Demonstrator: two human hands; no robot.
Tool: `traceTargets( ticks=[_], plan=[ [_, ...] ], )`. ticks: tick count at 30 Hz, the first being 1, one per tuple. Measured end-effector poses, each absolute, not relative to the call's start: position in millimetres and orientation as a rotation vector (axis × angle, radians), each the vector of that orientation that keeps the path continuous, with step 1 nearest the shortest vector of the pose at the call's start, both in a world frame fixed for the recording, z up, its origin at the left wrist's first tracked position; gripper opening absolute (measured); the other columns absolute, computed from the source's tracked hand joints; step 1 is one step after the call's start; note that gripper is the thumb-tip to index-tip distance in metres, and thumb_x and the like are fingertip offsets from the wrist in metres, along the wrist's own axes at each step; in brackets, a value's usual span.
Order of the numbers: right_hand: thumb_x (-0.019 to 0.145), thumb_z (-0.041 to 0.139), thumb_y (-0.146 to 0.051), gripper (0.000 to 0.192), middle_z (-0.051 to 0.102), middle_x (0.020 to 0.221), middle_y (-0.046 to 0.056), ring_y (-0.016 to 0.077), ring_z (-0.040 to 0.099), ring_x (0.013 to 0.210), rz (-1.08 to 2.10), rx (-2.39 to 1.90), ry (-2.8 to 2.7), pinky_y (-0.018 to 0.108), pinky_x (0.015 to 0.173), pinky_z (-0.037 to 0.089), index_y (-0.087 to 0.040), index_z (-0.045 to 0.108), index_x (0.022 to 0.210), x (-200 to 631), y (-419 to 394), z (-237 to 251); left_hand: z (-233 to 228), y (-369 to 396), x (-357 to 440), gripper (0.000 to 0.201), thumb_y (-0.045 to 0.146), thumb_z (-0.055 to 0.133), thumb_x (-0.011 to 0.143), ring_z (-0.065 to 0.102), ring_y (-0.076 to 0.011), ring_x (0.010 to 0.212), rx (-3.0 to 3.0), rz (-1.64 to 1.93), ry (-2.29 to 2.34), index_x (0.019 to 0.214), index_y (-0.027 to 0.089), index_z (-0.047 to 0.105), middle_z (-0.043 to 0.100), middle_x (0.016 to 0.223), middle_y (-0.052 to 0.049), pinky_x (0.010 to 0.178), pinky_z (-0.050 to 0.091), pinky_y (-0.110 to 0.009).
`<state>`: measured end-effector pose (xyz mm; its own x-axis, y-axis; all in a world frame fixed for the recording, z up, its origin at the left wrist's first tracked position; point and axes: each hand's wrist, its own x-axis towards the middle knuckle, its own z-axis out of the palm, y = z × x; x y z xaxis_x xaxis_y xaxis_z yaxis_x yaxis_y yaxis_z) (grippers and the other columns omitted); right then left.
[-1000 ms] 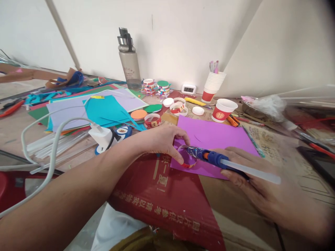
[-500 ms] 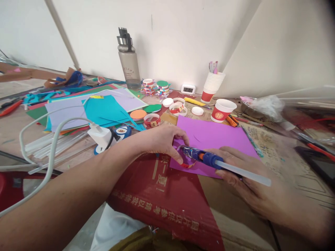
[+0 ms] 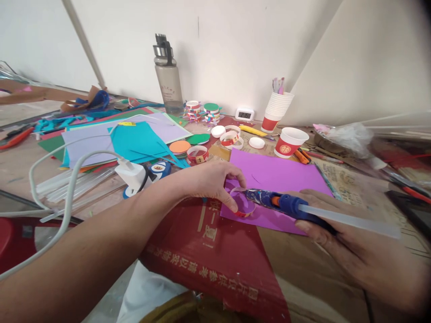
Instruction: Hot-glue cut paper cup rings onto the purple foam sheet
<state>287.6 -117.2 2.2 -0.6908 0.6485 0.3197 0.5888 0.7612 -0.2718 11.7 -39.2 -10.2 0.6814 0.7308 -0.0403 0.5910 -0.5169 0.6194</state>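
We are pinching the paper ring with our left hand while our right hand is gripping the glue gun; hot glue could be burning our fingertips, since they sit beside the nozzle.

Both forearms bare to the edge of view, no sleeves, no watch, no rings seen on left hand or right hand. Nails short, unpainted. White garment and olive-brown cloth at the lower edge, near the body.
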Motion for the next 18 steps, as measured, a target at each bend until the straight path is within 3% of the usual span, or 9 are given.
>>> traceTargets(
  ticks=[6, 13, 18],
  plan=[
    [0.095, 0.048, -0.021, 0.053, 0.072, 0.105, -0.001, 0.0218, 0.069, 0.094, 0.269, -0.933, -2.552, 0.030, 0.073, 0.058, -0.037, 0.040, 0.144, 283.8, -118.7, 2.0, -9.8, -38.9, 12.2, 0.049, 0.042, 0.085, 0.055, 0.058, -0.0168, 0.083, 2.270, 0.311, 1.002, 0.098, 0.023, 0.072, 0.067, 0.092, 0.000, 0.071, 0.040, -0.024],
    [0.094, 0.045, -0.016, 0.046, 0.070, 0.106, 0.005, 0.0208, 0.068, 0.094, 0.130, -0.880, -2.598, 0.029, 0.074, 0.057, -0.027, 0.045, 0.139, 276.5, -115.8, 1.8, -8.9, -39.5, 12.7, 0.050, 0.042, 0.085, 0.055, 0.057, -0.0162, 0.081, 2.275, 0.296, 1.019, 0.100, 0.024, 0.072, 0.067, 0.091, 0.001, 0.070, 0.039, -0.024],
    [0.093, 0.047, -0.017, 0.045, 0.071, 0.103, 0.005, 0.0226, 0.069, 0.090, 0.097, -0.868, -2.599, 0.030, 0.070, 0.057, -0.028, 0.047, 0.137, 281.7, -117.2, 6.3, -8.8, -39.2, 12.5, 0.048, 0.043, 0.084, 0.056, 0.056, -0.0151, 0.077, 2.261, 0.303, 1.014, 0.098, 0.023, 0.072, 0.066, 0.088, 0.001, 0.067, 0.038, -0.023]
  ],
)
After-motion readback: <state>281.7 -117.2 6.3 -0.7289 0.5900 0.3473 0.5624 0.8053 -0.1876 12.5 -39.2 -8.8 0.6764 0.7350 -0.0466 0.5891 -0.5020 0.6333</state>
